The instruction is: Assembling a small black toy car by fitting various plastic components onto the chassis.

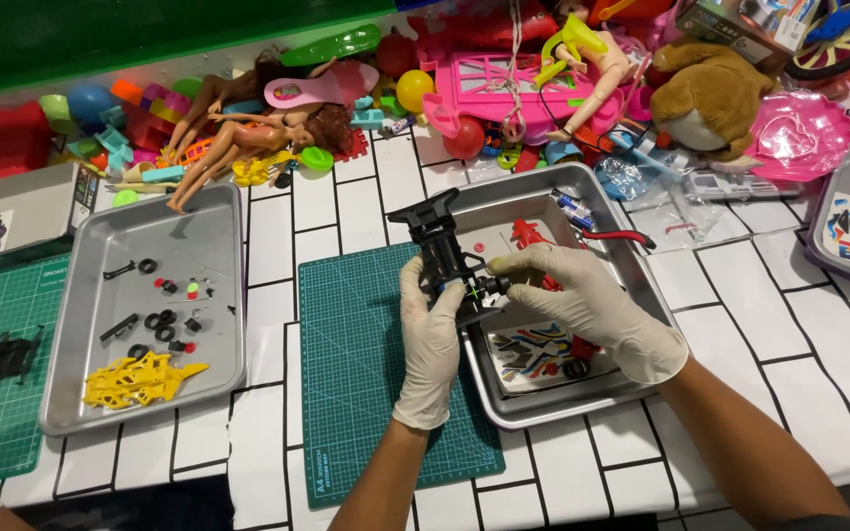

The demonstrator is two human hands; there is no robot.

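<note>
While the gloved left hand grips the black toy car chassis from below, fingers closed around its lower end, the gloved right hand pinches a small black wheel against the side of the chassis. The chassis is held tilted above the edge of the green cutting mat and the near metal tray, which contains a sticker sheet and red parts. A second metal tray on the tabletop holds yellow parts.
</note>
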